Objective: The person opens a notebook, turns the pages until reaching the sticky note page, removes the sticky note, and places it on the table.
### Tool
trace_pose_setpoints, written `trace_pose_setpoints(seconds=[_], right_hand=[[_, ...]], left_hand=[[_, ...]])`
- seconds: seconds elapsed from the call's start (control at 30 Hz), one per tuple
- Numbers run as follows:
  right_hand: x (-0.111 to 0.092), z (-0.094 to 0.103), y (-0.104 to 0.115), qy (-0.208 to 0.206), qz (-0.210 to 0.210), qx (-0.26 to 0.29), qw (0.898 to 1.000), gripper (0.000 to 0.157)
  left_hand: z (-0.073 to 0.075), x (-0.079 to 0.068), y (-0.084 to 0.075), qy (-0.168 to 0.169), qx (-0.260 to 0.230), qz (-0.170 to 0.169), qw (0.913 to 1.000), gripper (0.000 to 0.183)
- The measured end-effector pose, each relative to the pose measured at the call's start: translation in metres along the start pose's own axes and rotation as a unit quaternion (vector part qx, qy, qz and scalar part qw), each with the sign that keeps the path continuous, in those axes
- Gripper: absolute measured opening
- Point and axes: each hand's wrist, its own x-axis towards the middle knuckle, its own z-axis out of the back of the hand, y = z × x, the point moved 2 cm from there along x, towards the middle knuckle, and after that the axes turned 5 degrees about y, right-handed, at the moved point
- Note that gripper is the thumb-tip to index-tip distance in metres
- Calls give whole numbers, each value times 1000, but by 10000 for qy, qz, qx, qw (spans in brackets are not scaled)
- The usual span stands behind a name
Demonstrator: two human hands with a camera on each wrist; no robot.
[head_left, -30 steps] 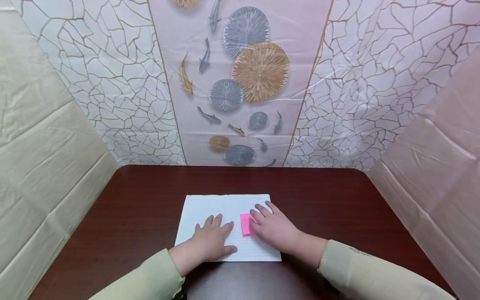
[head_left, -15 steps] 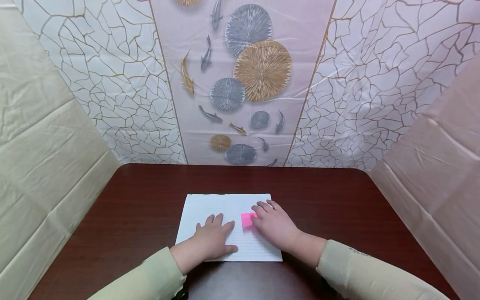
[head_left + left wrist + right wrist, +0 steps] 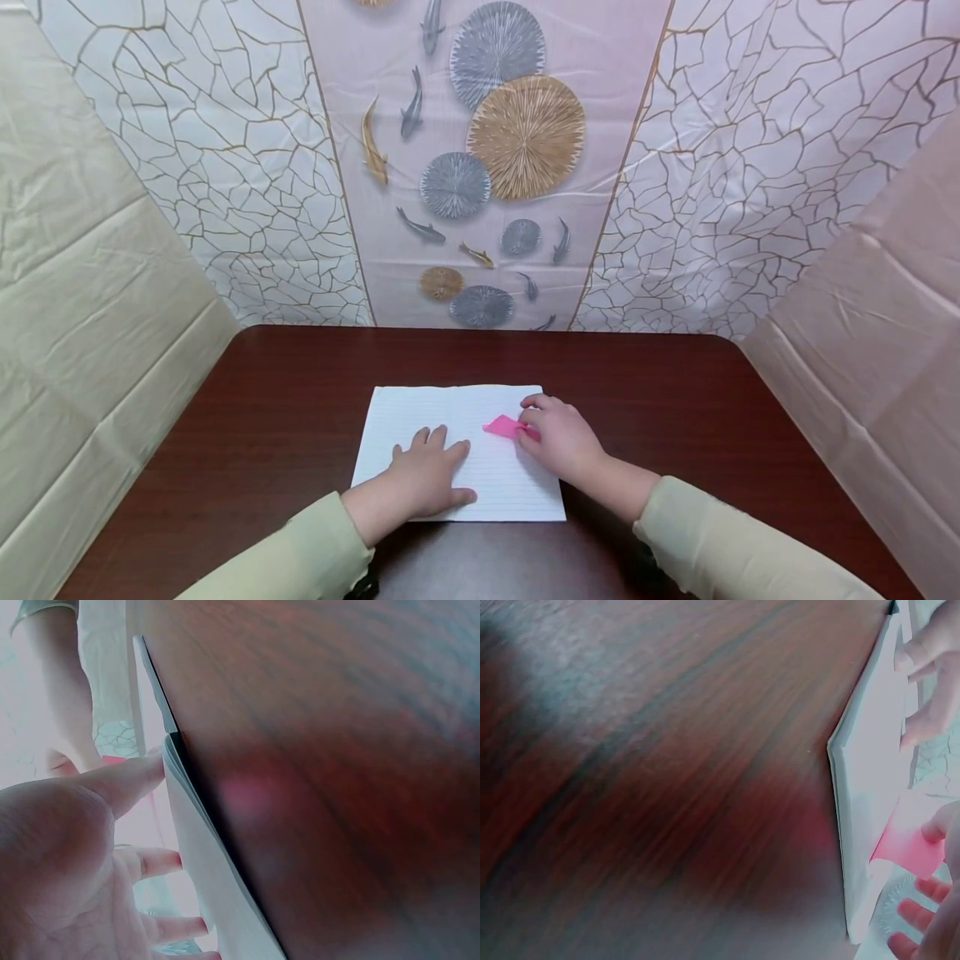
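An open lined notebook (image 3: pixel 450 404) lies on the table. Spread over its left page, my left hand (image 3: pixel 426 477) presses the paper with straight fingers; in the left wrist view its thumb (image 3: pixel 124 784) reaches the notebook's near edge. Above the right page my right hand (image 3: pixel 558 437) pinches a pink sticky note (image 3: pixel 502 426) between thumb and fingers. The note's near edge is lifted, while its far left part seems to stay at the page. In the right wrist view the pink note (image 3: pixel 911 838) slants up from the paper to the thumb.
The dark brown wooden table (image 3: pixel 300 375) extends around the notebook. Behind it hangs a patterned cloth (image 3: pixel 480 250) with fish and round motifs. Beige cloth walls (image 3: pixel 97 333) flank both sides.
The right hand has gone from lying over the pink note with fairly straight fingers to pinching it and peeling its near edge upward. The left hand has stayed in place.
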Motion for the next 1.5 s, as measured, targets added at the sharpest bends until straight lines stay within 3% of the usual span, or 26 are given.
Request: trace_pose_setpoints(seconds=[0.2, 0.53, 1.07, 1.17, 1.33, 1.5], right_hand=[[3, 1, -9, -4, -596, 774, 9952, 20], [1, 0, -23, -203, -1239, 1873, 9742, 7], [-5, 4, -43, -468, -2173, 2980, 9283, 23], [-5, 7, -47, -456, -2347, 3215, 9162, 21], [-5, 14, -53, -390, -2796, 3674, 8862, 22], [-6, 19, -59, -349, -2995, 3758, 8763, 29]], left_hand=[[0, 0, 0, -16, -31, -35, 10000, 73], [-1, 1, 1, -9, -13, -62, 10000, 74], [2, 0, 0, 15, -52, -85, 9999, 74], [2, 0, 0, 23, -65, -96, 9999, 74], [3, 0, -1, 79, -58, -103, 9999, 74], [4, 0, -1, 90, -35, -89, 9999, 73]])
